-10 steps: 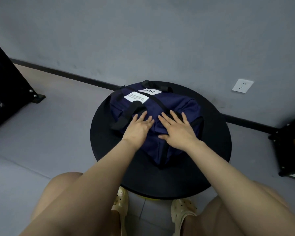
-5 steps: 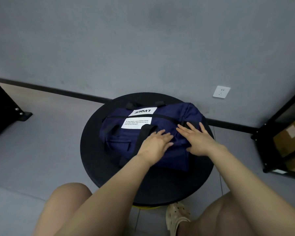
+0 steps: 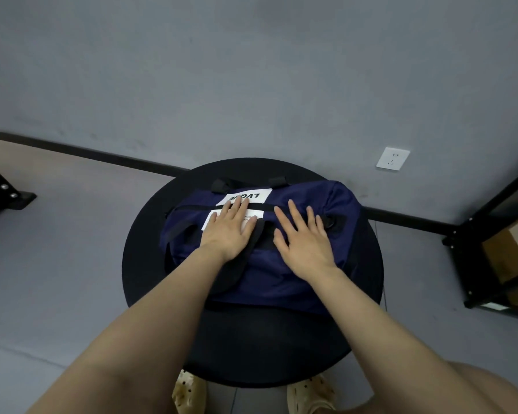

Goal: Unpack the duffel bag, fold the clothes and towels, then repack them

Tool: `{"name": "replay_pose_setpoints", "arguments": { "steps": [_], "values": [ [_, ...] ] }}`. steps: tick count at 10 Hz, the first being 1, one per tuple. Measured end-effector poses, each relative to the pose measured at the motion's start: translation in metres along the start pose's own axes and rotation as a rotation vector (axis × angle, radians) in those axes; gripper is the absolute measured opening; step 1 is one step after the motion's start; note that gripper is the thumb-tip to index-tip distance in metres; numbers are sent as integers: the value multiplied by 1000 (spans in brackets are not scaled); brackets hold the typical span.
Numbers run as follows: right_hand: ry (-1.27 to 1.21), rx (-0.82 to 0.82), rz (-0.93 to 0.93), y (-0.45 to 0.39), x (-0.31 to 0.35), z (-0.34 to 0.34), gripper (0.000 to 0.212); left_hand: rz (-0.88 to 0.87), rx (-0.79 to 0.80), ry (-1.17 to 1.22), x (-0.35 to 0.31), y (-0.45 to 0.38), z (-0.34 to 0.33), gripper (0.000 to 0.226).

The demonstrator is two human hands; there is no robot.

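Head view: looking down at a round black table [image 3: 150,282] set against a grey wall
Duffel bag [image 3: 296,276]: navy, lying across the table top, zip closed along the top, black straps draped over it
Labels: two white patches on top, partly covered by fingers
Left hand [image 3: 228,231]: flat on the bag over the white patches, fingers straight and spread a little, gripping nothing
Right hand [image 3: 304,239]: flat on the bag just right of the left, fingers spread wide, also holding nothing
Gap between hands: small, not touching
Wall socket [image 3: 393,158]: white, up right of the bag
Shelf [image 3: 491,210]: black frame at far right, cardboard box [image 3: 512,252] inside
Feet: pale clogs [image 3: 308,395] poking out under the table edge
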State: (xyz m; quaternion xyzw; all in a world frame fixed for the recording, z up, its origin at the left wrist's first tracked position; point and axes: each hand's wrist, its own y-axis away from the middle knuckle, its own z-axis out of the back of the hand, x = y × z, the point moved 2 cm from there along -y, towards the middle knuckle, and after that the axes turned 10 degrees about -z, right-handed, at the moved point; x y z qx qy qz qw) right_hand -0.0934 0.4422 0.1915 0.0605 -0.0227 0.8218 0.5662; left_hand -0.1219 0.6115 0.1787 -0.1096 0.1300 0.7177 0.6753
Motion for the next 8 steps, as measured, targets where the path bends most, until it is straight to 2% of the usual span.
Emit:
{"name": "replay_pose_setpoints", "arguments": {
  "steps": [2,3,5,6,8],
  "values": [
    [61,18,51,-15,-19,-2,55,34,49,29,-12,3,-18,55],
    [60,32,71,-18,-30,1,70,15,71,4,-19,4,-18,55],
    [72,128,20,-9,-37,16,56,-14,150,-120,-19,17,-7,54],
    [49,205,1,-6,-31,34,63,-30,113,-224,-22,22,12,54],
    [12,1,66,2,-19,93,69,-63,-48,-284,-37,30,73,55]
  ]
}}
